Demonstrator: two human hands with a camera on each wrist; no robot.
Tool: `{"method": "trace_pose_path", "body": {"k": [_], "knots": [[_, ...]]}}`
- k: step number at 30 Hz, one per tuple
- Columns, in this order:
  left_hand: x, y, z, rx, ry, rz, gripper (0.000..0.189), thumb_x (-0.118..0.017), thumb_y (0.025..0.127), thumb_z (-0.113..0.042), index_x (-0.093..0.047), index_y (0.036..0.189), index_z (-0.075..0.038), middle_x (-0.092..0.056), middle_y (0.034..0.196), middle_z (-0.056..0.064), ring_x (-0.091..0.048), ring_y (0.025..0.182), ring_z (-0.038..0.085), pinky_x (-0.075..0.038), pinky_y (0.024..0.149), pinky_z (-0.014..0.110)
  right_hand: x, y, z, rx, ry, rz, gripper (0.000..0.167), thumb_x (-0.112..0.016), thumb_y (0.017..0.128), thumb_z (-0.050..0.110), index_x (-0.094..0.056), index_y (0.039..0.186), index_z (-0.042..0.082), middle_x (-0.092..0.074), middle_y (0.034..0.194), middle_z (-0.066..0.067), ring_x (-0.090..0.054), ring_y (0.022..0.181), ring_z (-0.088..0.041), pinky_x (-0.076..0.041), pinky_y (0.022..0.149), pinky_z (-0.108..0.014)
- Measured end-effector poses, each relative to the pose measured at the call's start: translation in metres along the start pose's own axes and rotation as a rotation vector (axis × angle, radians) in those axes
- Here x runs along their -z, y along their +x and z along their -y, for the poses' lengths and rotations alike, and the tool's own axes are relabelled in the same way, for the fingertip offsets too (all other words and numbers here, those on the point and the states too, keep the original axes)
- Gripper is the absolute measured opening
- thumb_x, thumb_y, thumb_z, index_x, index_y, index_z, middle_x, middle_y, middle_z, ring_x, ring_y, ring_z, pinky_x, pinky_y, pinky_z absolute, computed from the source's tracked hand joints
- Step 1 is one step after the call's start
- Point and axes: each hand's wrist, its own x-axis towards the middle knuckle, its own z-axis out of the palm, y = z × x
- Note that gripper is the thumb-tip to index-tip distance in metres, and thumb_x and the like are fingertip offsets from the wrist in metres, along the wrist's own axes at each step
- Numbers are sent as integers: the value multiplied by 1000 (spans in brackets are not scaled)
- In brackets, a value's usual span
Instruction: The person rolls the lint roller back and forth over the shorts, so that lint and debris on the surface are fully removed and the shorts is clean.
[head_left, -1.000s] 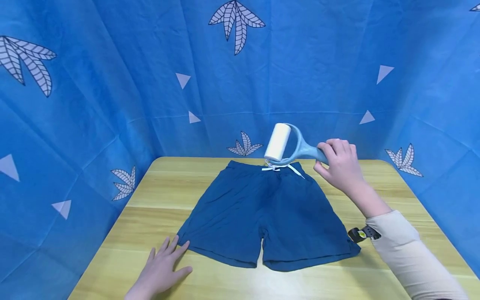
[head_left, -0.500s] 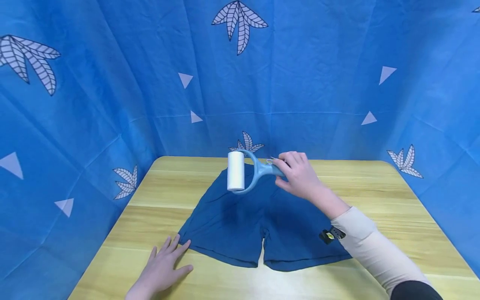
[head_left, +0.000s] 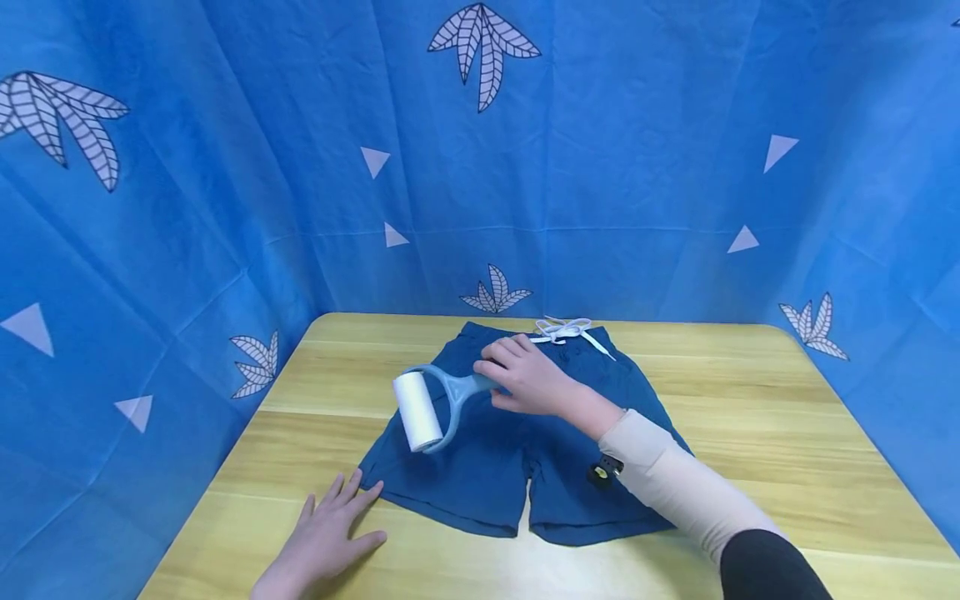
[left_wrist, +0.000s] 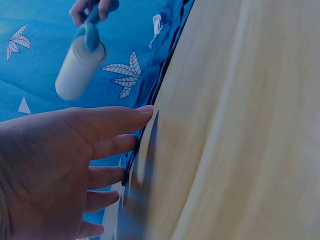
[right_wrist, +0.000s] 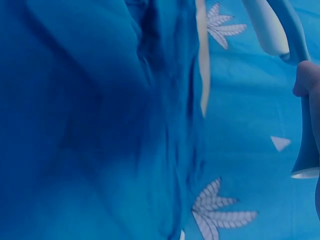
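Note:
Navy shorts (head_left: 480,467) lie spread on the wooden table, waistband away from me, with a tied white drawstring (head_left: 562,330) at the top. My right hand (head_left: 532,377) grips the blue handle of a lint roller (head_left: 417,412). Its white roll is over the left side of the shorts; in the left wrist view the roll (left_wrist: 80,70) hangs in the air, apart from the cloth. My left hand (head_left: 322,533) rests with spread fingers at the lower left hem, fingertips touching the corner of the cloth. In the right wrist view the handle (right_wrist: 307,135) shows at the right edge, partly cut off.
Light wooden tabletop (head_left: 750,400) surrounds the shorts on all sides. A blue curtain (head_left: 637,167) with white leaf and triangle prints hangs behind the table and along both sides.
My right hand has carried the lint roller from above the waistband leftward and toward me, over the left side of the shorts. The left hand stays at the hem.

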Motion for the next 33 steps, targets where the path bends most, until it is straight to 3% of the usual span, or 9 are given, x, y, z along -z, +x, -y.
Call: {"method": "trace_pose_path", "body": {"k": [5, 10, 18, 26, 33], "knots": [[1, 1, 1, 11, -13, 6, 72, -69, 82, -55, -52, 142, -19, -34, 156, 19, -26, 143, 51, -14, 105, 80, -19, 14, 7, 59, 44, 115, 34, -67, 86, 23, -62, 118, 17, -61, 117, -4, -52, 108, -21, -44, 92, -38], [2, 1, 0, 21, -21, 12, 71, -69, 82, -54, -51, 142, -20, -34, 157, 18, -26, 143, 52, -13, 105, 81, -35, 25, 12, 103, 114, 189, 35, -68, 87, 24, -61, 121, 18, -57, 117, -1, -49, 107, -18, -41, 92, -36], [4, -1, -1, 31, -30, 16, 68, -69, 83, -52, -52, 142, -21, -35, 157, 17, -25, 143, 52, -12, 105, 81, -52, 35, 14, 155, 133, 299, 35, -66, 90, 23, -59, 125, 19, -55, 117, 1, -48, 107, -16, -42, 91, -35], [4, 0, 0, 33, -45, 27, 67, -68, 84, -51, -52, 142, -21, -34, 157, 17, -24, 143, 52, -11, 105, 81, -59, 39, 10, 114, 160, 474, 35, -59, 97, 32, -56, 131, 23, -61, 116, 4, -56, 102, -13, -49, 90, -34], [4, 1, 0, 43, -42, 44, 67, -67, 85, -53, -52, 142, -22, -33, 158, 16, -23, 144, 51, -10, 106, 81, -51, 32, 1, 76, 215, 521, 35, -62, 96, 30, -60, 130, 26, -64, 116, 4, -57, 102, -14, -51, 87, -34]]}}
